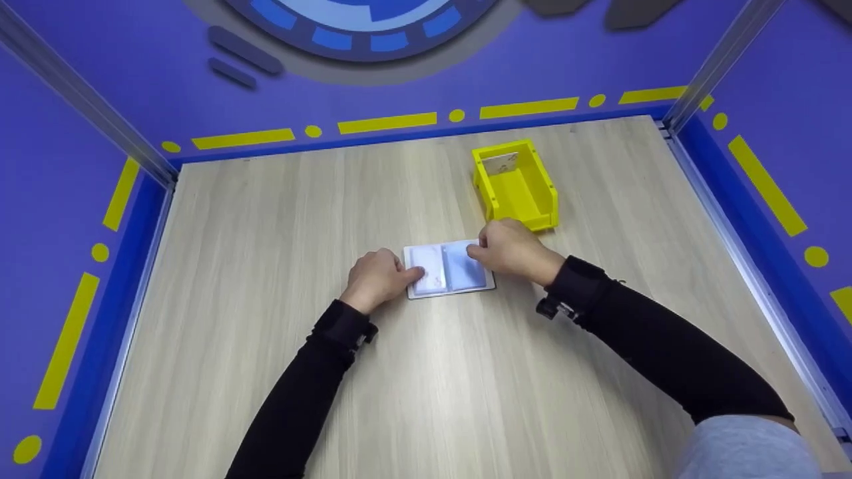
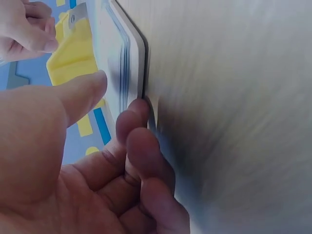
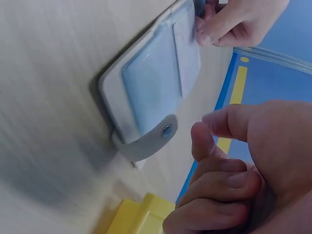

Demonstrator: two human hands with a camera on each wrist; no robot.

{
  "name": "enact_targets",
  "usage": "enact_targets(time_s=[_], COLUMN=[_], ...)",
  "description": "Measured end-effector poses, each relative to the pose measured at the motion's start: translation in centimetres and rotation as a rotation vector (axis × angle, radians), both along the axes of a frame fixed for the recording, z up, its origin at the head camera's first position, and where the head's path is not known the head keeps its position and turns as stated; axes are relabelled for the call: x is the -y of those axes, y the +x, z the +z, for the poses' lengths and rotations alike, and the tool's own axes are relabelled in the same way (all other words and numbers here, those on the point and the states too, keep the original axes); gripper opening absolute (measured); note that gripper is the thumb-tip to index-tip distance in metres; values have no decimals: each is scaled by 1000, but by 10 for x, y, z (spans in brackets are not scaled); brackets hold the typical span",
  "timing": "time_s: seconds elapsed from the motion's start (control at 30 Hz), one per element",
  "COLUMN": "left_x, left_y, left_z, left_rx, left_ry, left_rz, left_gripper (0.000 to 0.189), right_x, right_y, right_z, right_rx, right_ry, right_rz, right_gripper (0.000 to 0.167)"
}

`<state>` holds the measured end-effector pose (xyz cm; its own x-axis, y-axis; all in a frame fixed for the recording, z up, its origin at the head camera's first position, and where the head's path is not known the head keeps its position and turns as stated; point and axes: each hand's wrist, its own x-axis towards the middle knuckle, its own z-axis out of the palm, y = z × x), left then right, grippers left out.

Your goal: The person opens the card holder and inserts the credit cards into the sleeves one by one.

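Observation:
A small card holder [image 1: 466, 269] lies spread on the table with clear sleeves. Its left sleeve holds a pale card [image 1: 431, 266]; the right one looks bluish, with no card visible. My left hand [image 1: 378, 276] grips the holder's left edge, thumb over the page and fingertips [image 2: 139, 109] against the side. Above the right page is my right hand [image 1: 512, 249]. In the right wrist view its fingers curl, thumb and index tips close together, with nothing seen between them. A strap with a metal snap [image 3: 167, 130] sticks up from the holder's edge near that hand.
Just beyond my right hand stands a yellow bin [image 1: 519, 193], with a pale printed card [image 1: 499, 163] leaning against its far inner wall. Blue panels [image 1: 373, 100] with yellow markings border the wooden table [image 1: 266, 299] at the back and both sides.

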<state>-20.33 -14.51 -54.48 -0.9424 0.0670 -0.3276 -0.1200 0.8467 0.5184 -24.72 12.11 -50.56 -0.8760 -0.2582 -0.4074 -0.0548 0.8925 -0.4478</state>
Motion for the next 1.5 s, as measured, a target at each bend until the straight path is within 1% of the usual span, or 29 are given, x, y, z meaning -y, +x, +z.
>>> enact_targets(time_s=[0.13, 0.27, 0.43, 0.57, 0.67, 0.9, 1.13, 1.33, 1.5], left_x=[1, 2, 1, 0, -1, -1, -1, -2, -2], left_y=[0, -1, -1, -1, -1, -1, -2, -2, -1], left_z=[-2, -6, -6, -4, -4, -4, -3, -3, -2], left_rx=[4, -10, -31, -30, -26, -30, -27, -15, -33], left_ry=[-11, -11, 8, 20, 25, 2, 4, 19, 19], left_rz=[10, 23, 46, 56, 57, 43, 39, 21, 24], left_gripper=[58, 56, 55, 54, 53, 53, 50, 45, 39], right_x=[-4, -10, -18, -25, -30, -37, -38, -37, -40], right_y=[0, 1, 4, 6, 6, 5, 5, 5, 4], right_z=[-9, -18, -19, -11, -4, 10, 23, 31, 41], right_rx=[24, 36, 44, 32, 27, -13, 14, 9, -12], right_ry=[43, 52, 50, 38, 25, -30, -65, -70, -53], right_rz=[3, 14, 15, 5, -9, -19, -53, -48, -31], right_gripper=[47, 52, 52, 48, 48, 46, 44, 45, 46])
